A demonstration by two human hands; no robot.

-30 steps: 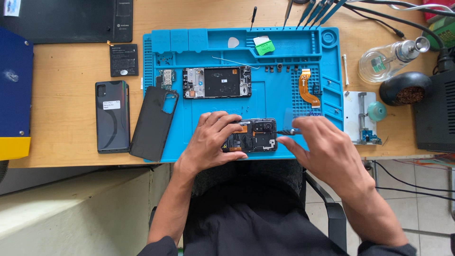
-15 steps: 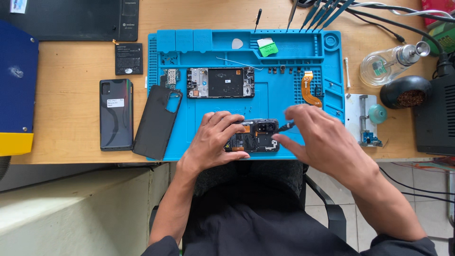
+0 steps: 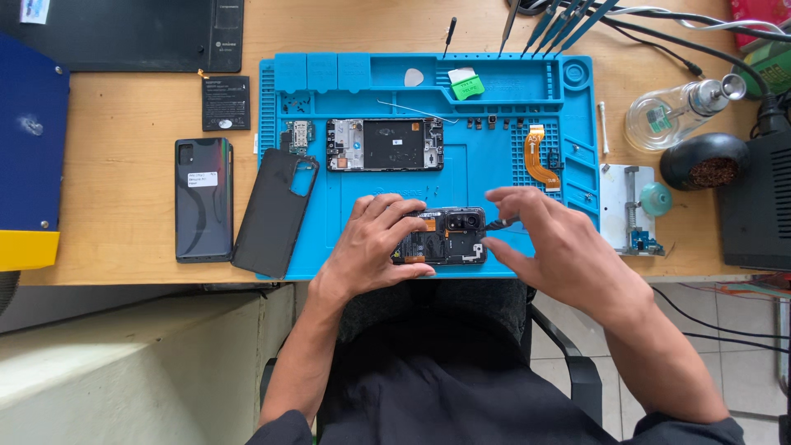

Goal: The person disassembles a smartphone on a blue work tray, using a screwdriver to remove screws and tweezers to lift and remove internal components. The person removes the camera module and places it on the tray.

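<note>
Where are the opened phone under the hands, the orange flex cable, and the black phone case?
opened phone [image 3: 449,237], head view, on its exposed board.
orange flex cable [image 3: 540,158], head view, on its middle strip.
black phone case [image 3: 274,213], head view, on its flat back.

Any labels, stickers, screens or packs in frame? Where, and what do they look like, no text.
White sticker: small rectangle on the back of the black phone, left of the blue mat.
Battery pack: flat black square with pale print, on the wood above that phone.
Green tag: small, green and white, in the mat's top tray.
Opened phone: under the left hand, insides showing, no screen visible; right hand beside it.
</note>
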